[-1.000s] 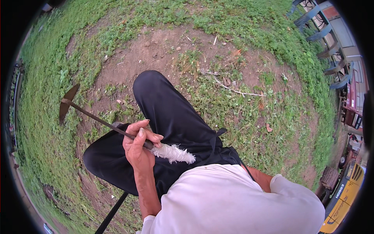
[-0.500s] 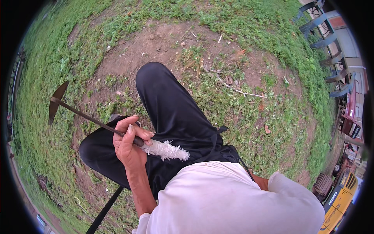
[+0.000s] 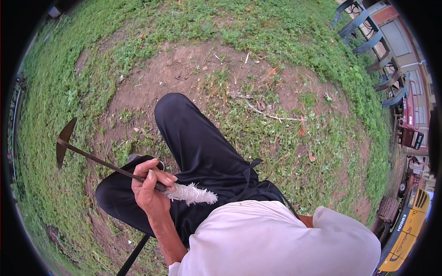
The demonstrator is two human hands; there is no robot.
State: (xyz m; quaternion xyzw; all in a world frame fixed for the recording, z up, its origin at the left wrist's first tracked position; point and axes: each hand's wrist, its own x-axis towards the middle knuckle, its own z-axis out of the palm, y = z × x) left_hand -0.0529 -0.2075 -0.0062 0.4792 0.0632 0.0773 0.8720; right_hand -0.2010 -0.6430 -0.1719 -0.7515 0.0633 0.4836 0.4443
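Observation:
My left hand is closed around a small hand hoe, gripping it where the dark shaft meets the handle. The hoe's curved, pointed metal blade juts out to the far left over the grass. Frayed white wrapping covers the handle end, which points right across my lap. Beneath the hand is my bent left leg in black trousers. Only a bit of my right forearm shows beside my hip; the right hand itself is hidden behind my body and white shirt.
Bare soil and low weeds surround my raised right knee. A thin dry twig lies ahead to the right. Along the right edge stand a blue curved metal frame, a red vehicle and a yellow machine.
The whole view has shifted slightly, so my knees, the hoe and shirt appear lower. My left hand keeps the same grip on the hoe.

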